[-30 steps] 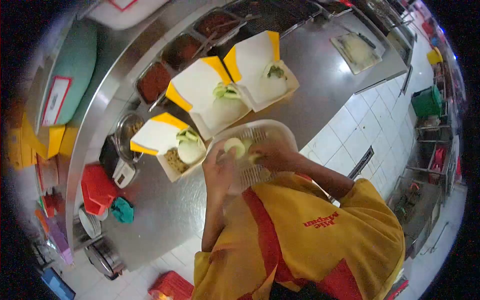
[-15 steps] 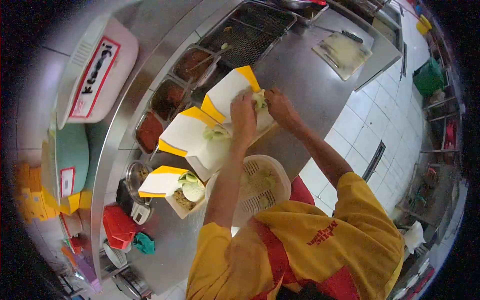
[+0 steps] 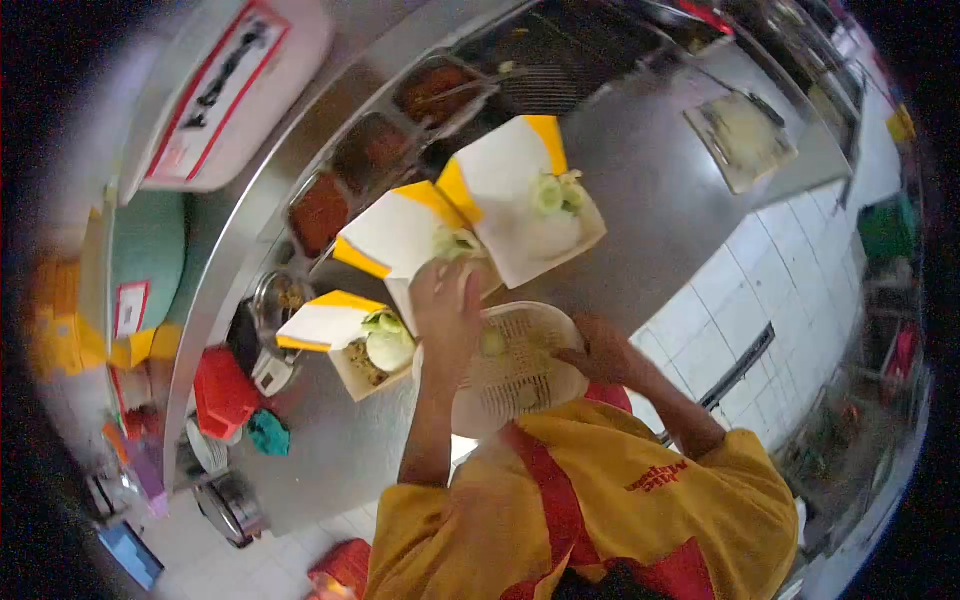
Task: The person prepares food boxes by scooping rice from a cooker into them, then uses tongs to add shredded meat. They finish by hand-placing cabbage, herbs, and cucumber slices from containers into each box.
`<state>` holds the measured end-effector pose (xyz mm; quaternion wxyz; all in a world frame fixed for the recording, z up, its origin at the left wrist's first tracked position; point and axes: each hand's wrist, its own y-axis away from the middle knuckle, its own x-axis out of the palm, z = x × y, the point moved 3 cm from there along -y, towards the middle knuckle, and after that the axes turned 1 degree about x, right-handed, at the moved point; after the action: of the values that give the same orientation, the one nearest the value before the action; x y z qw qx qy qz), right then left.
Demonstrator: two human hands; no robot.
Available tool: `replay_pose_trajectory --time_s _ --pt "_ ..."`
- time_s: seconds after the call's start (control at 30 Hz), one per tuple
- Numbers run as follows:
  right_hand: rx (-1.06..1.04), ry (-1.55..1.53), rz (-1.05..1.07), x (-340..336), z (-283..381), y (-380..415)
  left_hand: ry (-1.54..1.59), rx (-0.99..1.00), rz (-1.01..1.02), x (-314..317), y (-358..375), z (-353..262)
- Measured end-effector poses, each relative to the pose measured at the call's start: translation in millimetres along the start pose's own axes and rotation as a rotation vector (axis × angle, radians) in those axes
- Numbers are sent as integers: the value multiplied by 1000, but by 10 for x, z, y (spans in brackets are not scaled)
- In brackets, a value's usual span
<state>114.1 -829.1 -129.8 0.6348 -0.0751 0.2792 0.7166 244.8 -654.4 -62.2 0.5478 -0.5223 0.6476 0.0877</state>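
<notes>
My left hand (image 3: 448,303), smeared by motion, is over the front edge of the middle takeaway box (image 3: 385,235), white inside with yellow flap edges. Fingers spread, my right hand (image 3: 605,350) reaches over the right rim of a white slotted basket (image 3: 470,400). Pale green slices (image 3: 493,342) lie in the basket. Behind it stands another open box (image 3: 505,170) with cucumber slices (image 3: 550,196) on rice (image 3: 552,238). To the left, a smaller box (image 3: 345,372) holds a white mound of rice (image 3: 390,350), green slices and a brownish chopped food.
Trays of red sauce (image 3: 318,212) line the counter's back edge, beside a dark mesh tray (image 3: 560,65). A cutting board (image 3: 740,140) with a knife lies at the far right. Red containers (image 3: 225,390) and a teal cloth (image 3: 268,432) sit at the left. Labelled tubs (image 3: 225,100) stand on the shelf.
Both hands have left the far box, where cucumber slices now show on the rice. My left hand came back to the middle box, my right hand down to the basket. The view shifted.
</notes>
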Motion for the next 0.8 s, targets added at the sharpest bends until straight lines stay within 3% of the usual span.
replay_pose_trajectory --time_s 0.03,0.1,0.13,0.2,0.23,0.27,0.3,0.33,0.37,0.4,0.43,0.47,0.5,0.53,0.57,0.6,0.67,0.7,0.73,0.8 --pt "-35 4 28 108 -2 20 -82 -78 -63 -213 224 103" --pt "113 -173 -40 227 -167 21 -152 -278 -41 -533 713 351" --pt "75 -163 -11 194 -105 -4 -17 -489 -5 -671 973 418" --pt "72 68 -41 0 2 -17 251 -804 -34 -834 1558 576" --pt "-125 114 -171 80 -489 -107 381 -908 -89 -855 1820 675" --pt "-177 318 -190 -283 74 -33 389 -892 -123 -944 1913 662" --pt "3 450 54 -574 200 -125 469 -967 -163 -1012 1991 656" --pt "-500 1012 -278 -829 -397 -169 549 -1044 -199 -1075 2083 662" --pt "-555 1067 -196 -1202 -129 -155 558 -1027 -238 -1118 2134 690" --pt "-87 347 -317 -1625 204 -87 477 -1006 -191 -1137 2172 724" --pt "-144 251 -415 -2152 92 -86 384 -1001 -153 -1190 2291 759" --pt "-125 296 -447 -2609 436 137 258 -828 -153 -1087 2544 958" --pt "-328 286 -653 -2860 926 360 180 -586 -257 -1176 2478 846" --pt "-458 376 -733 -3029 1313 444 130 -774 -108 -1277 2470 799" --pt "-548 456 -775 -3122 1658 464 212 -651 -231 -1300 2521 789" --pt "-631 544 -830 -3117 2033 481 226 -664 -234 -1393 2521 745" --pt "-727 669 -950 -3017 2668 527 267 -944 -70 -1392 2687 817" --pt "-756 700 -994 -2919 2885 538 233 -930 -177 -1312 2790 852" --pt "-779 723 -1027 -2815 3062 530 177 -927 -122 -1375 2818 823" --pt "-824 738 -1082 -2585 3318 478 196 -897 -228 -1338 2964 845"
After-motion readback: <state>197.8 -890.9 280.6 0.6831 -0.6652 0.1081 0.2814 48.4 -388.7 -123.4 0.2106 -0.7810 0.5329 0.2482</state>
